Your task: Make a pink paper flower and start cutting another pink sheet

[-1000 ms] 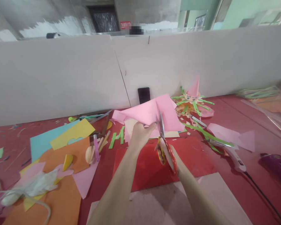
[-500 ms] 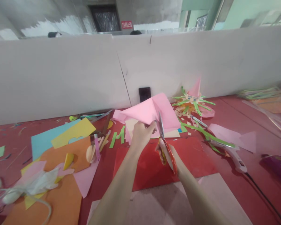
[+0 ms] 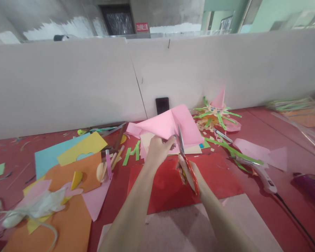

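A large sheet of pink paper [image 3: 157, 123] is raised at an angle above the table, its near edge pinched by my left hand [image 3: 159, 148]. My right hand [image 3: 185, 168] grips scissors [image 3: 190, 171] with red and yellow handles. Their blades point away from me and lie against the pink sheet, just right of my left thumb. Whether the blades are fully closed is hard to make out. Under the sheet lie cream and pink papers [image 3: 147, 140], and nearer to me a red board [image 3: 168, 190] rests on the table.
A paper figure with a pink cone hat [image 3: 217, 105] stands at the back right. A glue gun [image 3: 265, 176] with a black cord lies to the right. Orange paper [image 3: 68, 224] and other coloured scraps spread across the left. A phone [image 3: 162, 105] leans on the white partition [image 3: 81, 84].
Almost nothing differs. My right hand and the scissors have shifted very slightly; the pink sheet and my left hand hold their place.
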Action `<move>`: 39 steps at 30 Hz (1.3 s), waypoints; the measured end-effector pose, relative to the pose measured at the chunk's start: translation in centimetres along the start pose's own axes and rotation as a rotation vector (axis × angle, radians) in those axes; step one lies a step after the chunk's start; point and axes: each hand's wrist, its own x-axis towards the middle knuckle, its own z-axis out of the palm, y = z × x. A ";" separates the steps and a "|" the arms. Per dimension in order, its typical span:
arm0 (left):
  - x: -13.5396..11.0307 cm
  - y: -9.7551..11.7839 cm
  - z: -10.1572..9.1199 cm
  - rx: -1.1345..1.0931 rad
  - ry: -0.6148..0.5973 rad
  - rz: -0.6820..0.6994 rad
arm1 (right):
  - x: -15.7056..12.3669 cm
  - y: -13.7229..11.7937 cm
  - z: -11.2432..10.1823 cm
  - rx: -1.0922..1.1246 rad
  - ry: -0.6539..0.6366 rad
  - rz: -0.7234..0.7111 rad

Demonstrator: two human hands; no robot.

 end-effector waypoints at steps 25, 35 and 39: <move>0.2 -0.2 -0.1 -0.046 -0.001 -0.025 | -1.0 -0.6 0.3 -0.040 0.068 -0.043; 0.4 -0.6 0.3 -0.024 0.056 -0.068 | -0.9 -0.4 0.4 -0.045 0.096 -0.044; 0.5 -0.5 0.4 -0.076 0.130 -0.104 | -0.7 -0.4 0.4 -0.060 0.099 -0.060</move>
